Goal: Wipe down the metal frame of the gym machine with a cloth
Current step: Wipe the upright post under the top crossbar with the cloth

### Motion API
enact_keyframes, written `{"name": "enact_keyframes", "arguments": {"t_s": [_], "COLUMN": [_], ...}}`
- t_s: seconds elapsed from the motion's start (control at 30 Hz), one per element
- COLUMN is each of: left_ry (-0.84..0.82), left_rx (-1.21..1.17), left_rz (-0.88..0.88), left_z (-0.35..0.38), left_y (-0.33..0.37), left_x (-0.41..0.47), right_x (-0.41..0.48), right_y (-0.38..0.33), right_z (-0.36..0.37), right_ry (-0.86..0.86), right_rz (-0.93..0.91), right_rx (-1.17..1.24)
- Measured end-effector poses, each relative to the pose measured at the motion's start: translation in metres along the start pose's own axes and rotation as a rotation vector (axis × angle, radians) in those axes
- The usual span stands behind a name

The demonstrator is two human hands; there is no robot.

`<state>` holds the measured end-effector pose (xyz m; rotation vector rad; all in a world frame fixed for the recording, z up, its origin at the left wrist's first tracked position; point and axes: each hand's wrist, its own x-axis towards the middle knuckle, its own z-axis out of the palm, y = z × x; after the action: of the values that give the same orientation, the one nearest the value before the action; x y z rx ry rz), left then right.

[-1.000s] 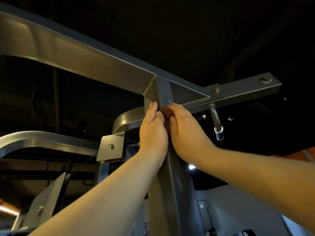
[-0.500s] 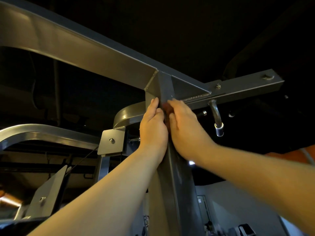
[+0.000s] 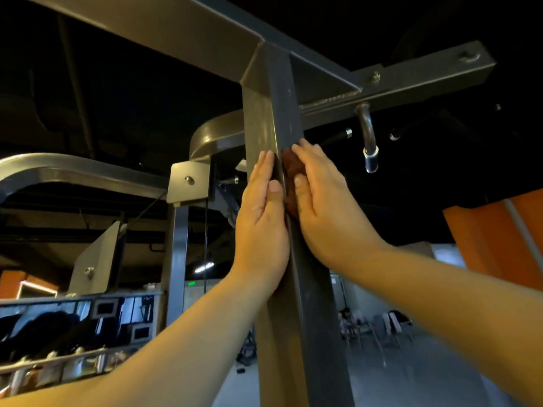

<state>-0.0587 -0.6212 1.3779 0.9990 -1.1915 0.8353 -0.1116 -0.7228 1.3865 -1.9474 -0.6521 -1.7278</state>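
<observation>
The upright post (image 3: 273,118) of the gym frame runs straight up and down between the two hands, so I'd judge the wipe must travel along its length. The reddish-brown cloth (image 3: 291,168) sits bunched on the post's right face, below the top joint (image 3: 264,54). The right hand (image 3: 326,207) presses it there with nearly straight fingers. The left hand (image 3: 261,218) lies flat on the opposite face, holding nothing.
</observation>
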Motion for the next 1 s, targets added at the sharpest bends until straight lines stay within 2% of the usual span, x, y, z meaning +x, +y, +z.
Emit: {"name": "enact_keyframes", "arguments": {"t_s": [0.17, 0.3, 0.43, 0.6, 0.7, 0.77, 0.87, 1.0], "left_ry": [-0.064, -0.046, -0.038, -0.030, -0.015, -0.003, -0.008, -0.018], "left_rx": [-0.037, -0.076, 0.036, 0.056, 0.121, 0.149, 0.142, 0.166], "left_rz": [-0.028, -0.077, -0.066, -0.097, -0.095, -0.096, -0.107, -0.110], "left_z": [-0.013, -0.016, -0.016, -0.020, -0.019, -0.018, -0.018, -0.020], "left_y": [-0.009, -0.019, -0.021, -0.025, -0.026, -0.025, -0.024, -0.027], "left_x": [-0.066, -0.103, -0.123, -0.162, -0.190, -0.203, -0.215, -0.233], "right_x": [-0.126, -0.132, -0.102, -0.180, -0.242, -0.261, -0.245, -0.225], "right_y": [-0.005, -0.006, -0.013, -0.007, 0.000, 0.002, -0.011, -0.022], "right_z": [0.020, 0.015, 0.014, 0.027, 0.041, 0.038, 0.021, 0.021], "right_ry": [-0.017, -0.052, -0.002, 0.000, 0.063, 0.026, -0.112, -0.056], "right_rz": [-0.177, -0.032, 0.039, -0.009, -0.068, -0.064, 0.024, 0.136], "right_rx": [-0.074, 0.044, 0.054, 0.046, -0.038, -0.060, 0.029, 0.088]}}
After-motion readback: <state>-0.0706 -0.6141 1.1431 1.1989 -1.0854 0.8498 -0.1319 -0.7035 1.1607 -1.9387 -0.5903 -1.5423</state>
